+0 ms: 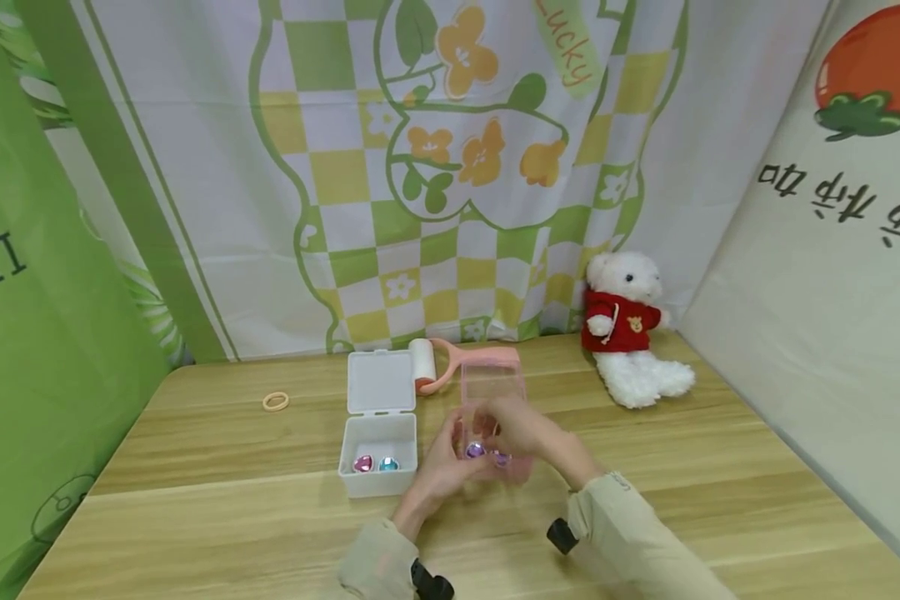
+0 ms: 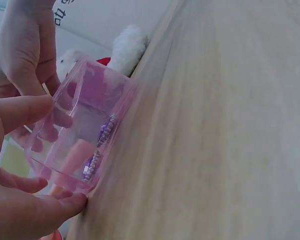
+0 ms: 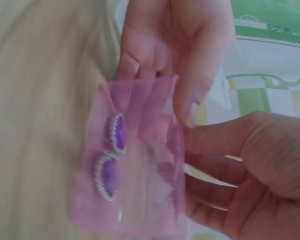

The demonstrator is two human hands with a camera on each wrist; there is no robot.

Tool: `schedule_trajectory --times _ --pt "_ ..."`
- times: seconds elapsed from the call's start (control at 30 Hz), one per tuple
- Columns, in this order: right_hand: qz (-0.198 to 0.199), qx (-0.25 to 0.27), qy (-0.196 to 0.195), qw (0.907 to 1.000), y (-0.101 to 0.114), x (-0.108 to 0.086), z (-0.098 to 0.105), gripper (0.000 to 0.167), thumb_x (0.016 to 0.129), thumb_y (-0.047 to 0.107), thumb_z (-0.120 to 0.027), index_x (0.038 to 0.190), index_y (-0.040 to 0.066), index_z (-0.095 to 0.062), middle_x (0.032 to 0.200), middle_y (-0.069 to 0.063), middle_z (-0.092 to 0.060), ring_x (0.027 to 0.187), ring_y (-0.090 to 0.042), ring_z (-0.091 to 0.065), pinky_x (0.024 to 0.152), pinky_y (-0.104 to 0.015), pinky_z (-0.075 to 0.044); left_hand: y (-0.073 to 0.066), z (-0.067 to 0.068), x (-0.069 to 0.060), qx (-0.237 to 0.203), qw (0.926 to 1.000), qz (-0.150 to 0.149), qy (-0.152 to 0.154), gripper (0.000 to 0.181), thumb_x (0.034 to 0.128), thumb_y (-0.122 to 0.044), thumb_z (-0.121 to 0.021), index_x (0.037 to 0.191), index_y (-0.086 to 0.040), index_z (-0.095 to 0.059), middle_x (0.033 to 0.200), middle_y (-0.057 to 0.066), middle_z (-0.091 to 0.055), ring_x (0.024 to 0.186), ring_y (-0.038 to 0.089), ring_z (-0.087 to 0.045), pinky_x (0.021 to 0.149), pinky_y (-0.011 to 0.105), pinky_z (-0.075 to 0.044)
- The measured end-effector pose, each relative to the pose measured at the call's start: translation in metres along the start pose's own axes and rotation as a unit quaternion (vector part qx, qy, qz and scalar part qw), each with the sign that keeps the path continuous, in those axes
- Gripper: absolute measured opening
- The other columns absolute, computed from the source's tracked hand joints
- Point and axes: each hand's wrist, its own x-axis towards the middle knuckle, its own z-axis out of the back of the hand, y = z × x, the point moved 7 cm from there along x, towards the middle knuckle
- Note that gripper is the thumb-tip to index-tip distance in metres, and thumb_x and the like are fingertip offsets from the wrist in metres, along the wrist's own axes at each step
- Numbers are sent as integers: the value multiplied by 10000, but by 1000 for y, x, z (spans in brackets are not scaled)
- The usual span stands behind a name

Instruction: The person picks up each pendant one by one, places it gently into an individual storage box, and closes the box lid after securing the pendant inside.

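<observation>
A see-through pink box [image 1: 520, 471] [image 2: 107, 82] [image 3: 92, 210] stands on the table with its lid raised. Two purple gems with silvery beaded rims [image 1: 475, 450] [image 2: 107, 128] [image 3: 109, 177] lie in it. My left hand [image 1: 442, 467] [image 2: 25, 200] [image 3: 180, 45] grips the box's left side, its thumb at the near edge. From the right, my right hand [image 1: 521, 425] [image 2: 25, 55] [image 3: 270, 165] holds the upper edge with curled fingers, partly seen through the pink plastic. Whether its fingertips are inside the box I cannot tell.
Left of the hands is an open white box [image 1: 378, 486] holding a pink gem [image 1: 363, 463] and a blue gem [image 1: 388, 464]. Behind lies a pink-handled roller [image 1: 423, 362]. A tan ring [image 1: 275, 402] is at the left, a white plush toy [image 1: 626, 325] at the back right.
</observation>
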Motion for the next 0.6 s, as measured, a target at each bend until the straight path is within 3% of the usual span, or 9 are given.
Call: schedule_trajectory --times 0.13,0.3,0.37,0.47,0.53,0.6 --pt "298 407 -990 9938 6 -11 9 90 803 -64 -684 875 -18 -655 798 -71 -668 733 -189 -634 651 -278 -530 -9 1 -5 361 9989 184 -229 937 761 -179 -775 1502 -18 -226 1482 282 -302 1346 427 -304 1067 568 -276" --pt "246 772 -2272 9705 14 -15 30 97 827 -24 -699 918 -21 -667 846 -103 -691 723 -228 -665 632 -245 -535 -50 18 -14 551 9975 -267 -360 850 821 -185 -744 1479 26 -250 1470 306 -302 1332 476 -303 1043 582 -313" --pt "152 923 -2484 9641 21 -12 37 99 832 -2 -707 924 -8 -673 858 -91 -692 729 -223 -665 635 -245 -535 -67 34 -21 628 9953 -622 -401 737 847 -145 -724 1446 23 -329 1445 286 -361 1307 470 -356 1031 567 -342" --pt "80 1258 -2572 9581 34 -6 43 98 840 21 -707 932 15 -677 870 -75 -690 757 -218 -661 642 -254 -539 -82 65 -35 700 9909 -1030 -504 542 865 -55 -686 1353 27 -467 1357 236 -492 1232 432 -470 992 515 -411" --pt "51 1445 -2571 9555 42 0 45 84 855 47 -700 937 39 -682 886 -79 -694 782 -213 -660 652 -272 -544 -85 89 -45 678 9884 -1169 -695 443 864 -2 -670 1282 46 -530 1290 234 -548 1183 416 -516 957 431 -461" --pt "-59 1638 -2563 9526 45 6 43 67 866 70 -695 930 61 -681 952 -90 -698 805 -213 -661 676 -297 -550 -81 113 -53 652 9867 -1127 -970 395 860 20 -668 1237 64 -560 1245 248 -572 1156 409 -533 906 325 -490"
